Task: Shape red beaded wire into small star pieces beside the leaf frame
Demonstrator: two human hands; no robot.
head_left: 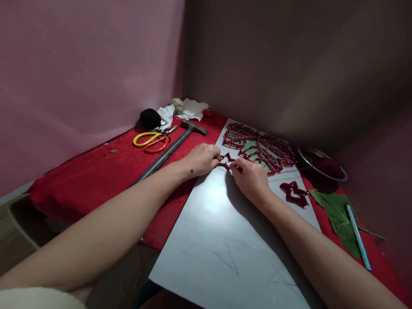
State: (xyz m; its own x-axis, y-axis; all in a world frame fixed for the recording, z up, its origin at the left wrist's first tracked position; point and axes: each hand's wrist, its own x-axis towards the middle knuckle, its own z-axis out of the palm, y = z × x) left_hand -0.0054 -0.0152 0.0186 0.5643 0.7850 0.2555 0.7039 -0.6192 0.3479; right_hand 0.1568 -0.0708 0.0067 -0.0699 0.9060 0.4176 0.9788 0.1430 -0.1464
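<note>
The left hand (pixel 203 159) is curled nearly closed, its fingertips pinching the left edge of a small red beaded star (pixel 224 165). The right hand (pixel 252 174) is closed too, thumb and finger pinched at the star's right edge; whether it also grips a thread is too small to tell. The star is between the 2 hands, over the far part of a pale board (pixel 195 245).

Beyond the right hand, a large red-and-green beaded piece (pixel 259 146) lies on the board, with a 2nd star (pixel 294 195) nearer and to the right. A bowl (pixel 342 178), a green leaf (pixel 339 217) and a blue pen (pixel 358 237) are at right. On the red-covered surface (pixel 102 180) at left lie a hammer (pixel 170 150) and scissors (pixel 158 134), with a black ball of yarn (pixel 150 119) farther back.
</note>
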